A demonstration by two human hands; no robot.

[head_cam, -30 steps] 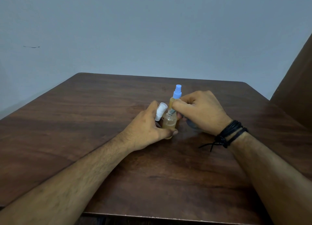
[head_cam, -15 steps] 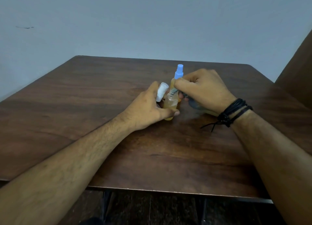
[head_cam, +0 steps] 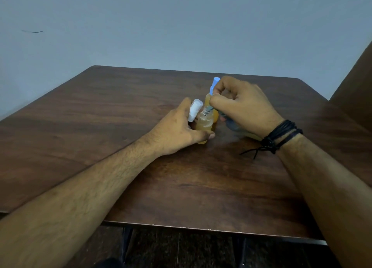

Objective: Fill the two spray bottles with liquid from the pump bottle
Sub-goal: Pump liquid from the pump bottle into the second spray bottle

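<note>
Bottle steadying near the table (head_cam: pixel 120 126) centre.
Your left hand (head_cam: pixel 177 130) grips the small amber spray bottle (head_cam: pixel 204 124), white cap (head_cam: pixel 194 110) alongside; your right hand (head_cam: pixel 243 108) curls round the pump bottle (head_cam: pixel 231 124), mostly hidden. Light, smooth plastic probably slips: hold low on the body.

Wooden table (head_cam: pixel 141 110); two spray bottles (head_cam: pixel 204 124)

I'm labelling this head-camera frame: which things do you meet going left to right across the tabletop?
Left hand → white cap → open amber spray bottle → blue-topped spray bottle → right hand → black wrist cords.
</note>
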